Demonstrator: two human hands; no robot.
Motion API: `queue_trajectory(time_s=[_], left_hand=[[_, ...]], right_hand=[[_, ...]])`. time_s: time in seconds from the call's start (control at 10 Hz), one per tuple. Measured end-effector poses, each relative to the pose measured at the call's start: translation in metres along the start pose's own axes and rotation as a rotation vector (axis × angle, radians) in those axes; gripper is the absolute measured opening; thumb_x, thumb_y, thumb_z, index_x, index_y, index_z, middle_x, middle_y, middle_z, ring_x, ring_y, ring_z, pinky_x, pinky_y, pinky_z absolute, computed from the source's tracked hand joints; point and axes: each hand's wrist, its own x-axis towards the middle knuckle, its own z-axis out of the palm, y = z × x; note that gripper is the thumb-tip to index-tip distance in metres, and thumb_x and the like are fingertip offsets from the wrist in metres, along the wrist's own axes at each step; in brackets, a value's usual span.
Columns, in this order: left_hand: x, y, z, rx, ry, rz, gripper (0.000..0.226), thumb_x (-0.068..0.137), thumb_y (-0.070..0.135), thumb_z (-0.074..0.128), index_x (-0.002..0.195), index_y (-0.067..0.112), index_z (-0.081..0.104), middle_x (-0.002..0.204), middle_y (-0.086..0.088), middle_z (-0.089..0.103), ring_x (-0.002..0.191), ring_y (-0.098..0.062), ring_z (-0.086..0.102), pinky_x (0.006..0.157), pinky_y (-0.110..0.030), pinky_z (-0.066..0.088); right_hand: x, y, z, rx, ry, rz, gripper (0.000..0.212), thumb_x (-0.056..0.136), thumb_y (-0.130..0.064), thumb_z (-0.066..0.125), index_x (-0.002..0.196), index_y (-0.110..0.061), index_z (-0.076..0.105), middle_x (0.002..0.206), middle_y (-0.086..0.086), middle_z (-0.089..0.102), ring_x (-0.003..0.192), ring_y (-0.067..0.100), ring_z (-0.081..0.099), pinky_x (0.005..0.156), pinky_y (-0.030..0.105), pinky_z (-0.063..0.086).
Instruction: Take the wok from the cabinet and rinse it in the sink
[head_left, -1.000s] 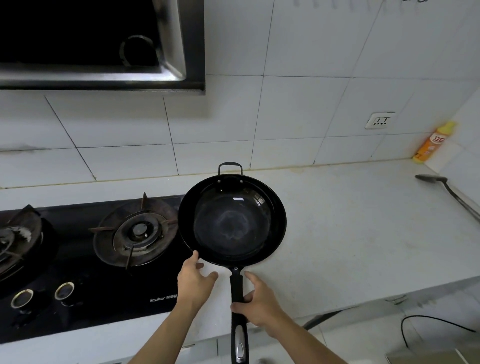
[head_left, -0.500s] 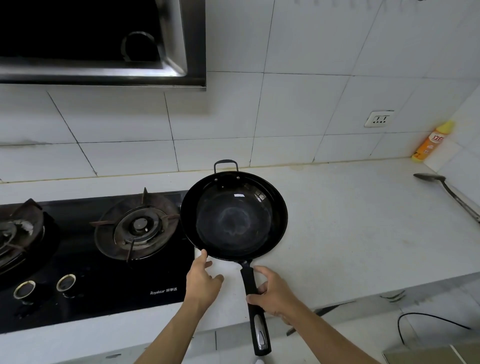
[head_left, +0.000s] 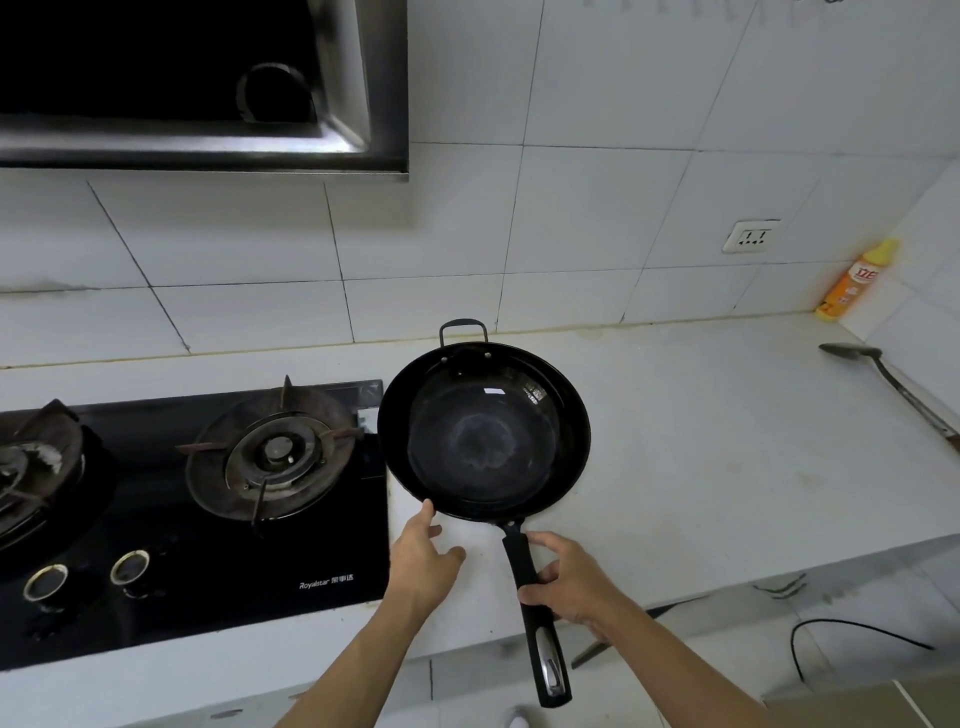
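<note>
wok (head_left: 483, 441) unmoved, right hand (head_left: 571, 584) still gripping

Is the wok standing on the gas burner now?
No, the wok sits on the white counter to the right of the burner, its handle in the right hand.

wok (head_left: 483, 434) on counter (head_left: 727, 441), right hand (head_left: 574, 584) gripping handle, left hand (head_left: 423, 561) at rim
</note>
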Motion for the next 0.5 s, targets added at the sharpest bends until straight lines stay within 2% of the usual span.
queue_trajectory(time_s=[0.2,0.3,0.4,0.5], left_hand=[[0.002,0.002,-0.011,0.043,-0.048,0.027,0.078,0.086,0.018,0.067,0.15,0.025,0.022,0.145,-0.002,0.042,0.122,-0.018,0.049,0.1,-0.037,0.047],[0.003,0.003,-0.02,0.08,-0.104,0.022,0.078,0.087,0.024,0.066,0.15,0.026,0.02,0.146,-0.004,0.039,0.124,-0.023,0.049,0.099,-0.04,0.047],[0.007,0.005,-0.032,0.111,-0.098,0.023,0.071,0.088,0.029,0.063,0.148,0.023,0.026,0.145,-0.004,0.042,0.121,-0.023,0.05,0.096,-0.04,0.049],[0.01,0.013,-0.044,0.126,-0.051,0.07,0.064,0.089,0.03,0.062,0.146,0.019,0.033,0.144,-0.005,0.042,0.119,-0.022,0.052,0.098,-0.035,0.046]], right_hand=[[-0.001,-0.005,0.007,0.01,-0.005,0.0,0.079,0.078,-0.005,0.076,0.144,-0.023,0.036,0.09,0.009,0.073,0.078,0.017,0.073,0.065,0.031,0.06],[0.0,-0.005,0.007,-0.011,0.016,-0.025,0.079,0.076,-0.005,0.077,0.143,-0.02,0.036,0.087,0.007,0.073,0.077,0.018,0.073,0.067,0.034,0.061],[0.0,-0.003,0.008,-0.07,0.039,-0.025,0.074,0.076,-0.009,0.078,0.139,-0.016,0.04,0.086,0.006,0.073,0.075,0.017,0.072,0.066,0.032,0.061],[-0.002,-0.009,0.005,-0.217,0.174,-0.083,0.066,0.078,-0.027,0.077,0.136,-0.017,0.046,0.105,0.005,0.067,0.087,0.015,0.067,0.074,0.026,0.056]])
